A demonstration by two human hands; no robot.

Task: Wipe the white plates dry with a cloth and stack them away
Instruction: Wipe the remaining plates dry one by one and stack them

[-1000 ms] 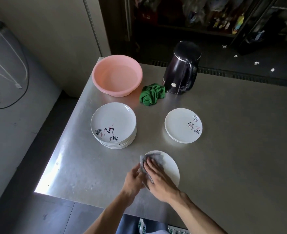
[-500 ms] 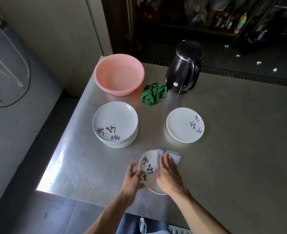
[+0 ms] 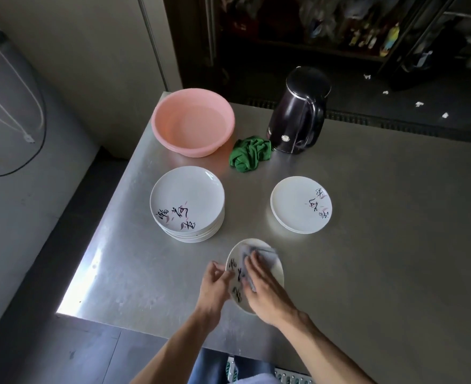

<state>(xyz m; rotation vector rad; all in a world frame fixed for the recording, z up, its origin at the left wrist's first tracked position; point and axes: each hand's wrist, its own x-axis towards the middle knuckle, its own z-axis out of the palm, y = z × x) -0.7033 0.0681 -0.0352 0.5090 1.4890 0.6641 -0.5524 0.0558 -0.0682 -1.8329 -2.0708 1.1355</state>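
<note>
A white plate [image 3: 277,268] with black brush writing is tilted near the table's front edge. My left hand [image 3: 216,286] grips its left rim. My right hand [image 3: 264,286] presses a grey cloth [image 3: 264,253] flat against the plate's face with straight fingers. To the left stands a tall stack of white plates [image 3: 187,203]. A low stack of white plates [image 3: 300,205] lies to the right.
A pink basin [image 3: 192,121] sits at the steel table's [image 3: 381,259] back left, a dark kettle [image 3: 298,112] behind the middle, and a crumpled green cloth [image 3: 251,153] between them. The table's left edge drops to the floor.
The plate was turned from face down to tilted with its written face up. My right hand slid the grey cloth from the plate's right rim back onto its face.
</note>
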